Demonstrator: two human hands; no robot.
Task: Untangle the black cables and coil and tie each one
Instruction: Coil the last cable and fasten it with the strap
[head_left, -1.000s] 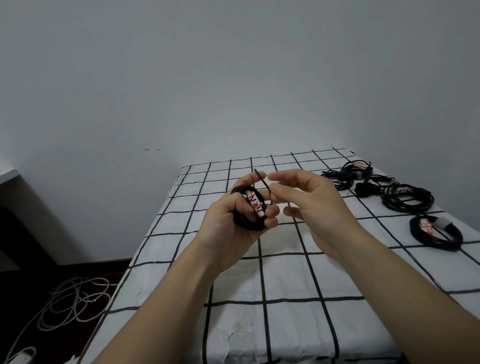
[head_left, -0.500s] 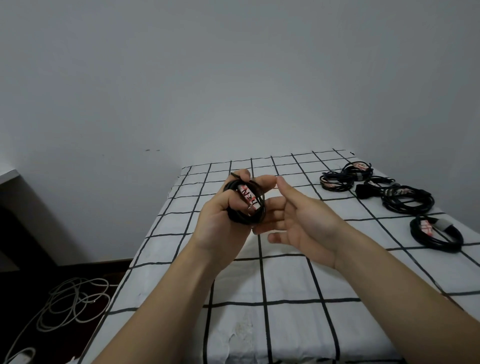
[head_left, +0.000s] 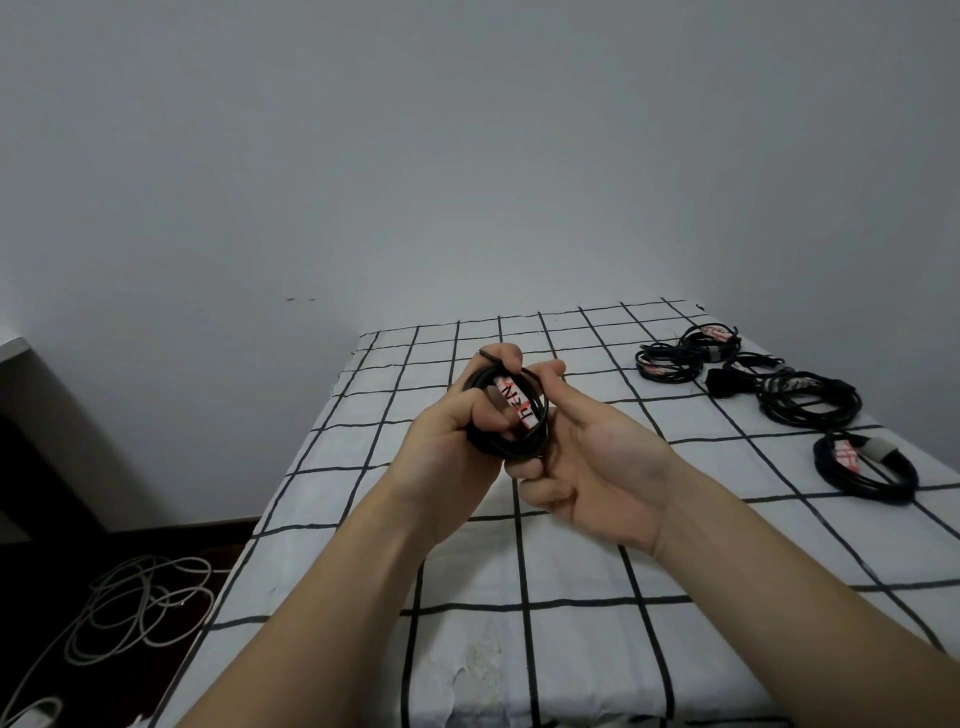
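Gripping the coiled black cable (head_left: 506, 415) above the checked table (head_left: 571, 597), the left hand (head_left: 447, 441) pins its loops so they cannot spring apart. The right hand (head_left: 587, 457) cups the coil's far side, fingers seemingly pressing the white tie (head_left: 519, 408); finished coils (head_left: 808, 397) lie well apart to the right.

Dim, even indoor light; soft shadows, wide-angle bending at edges.

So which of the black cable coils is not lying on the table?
The coil with the white and red label, held up between the left hand and right hand. The other coils lie on the table.
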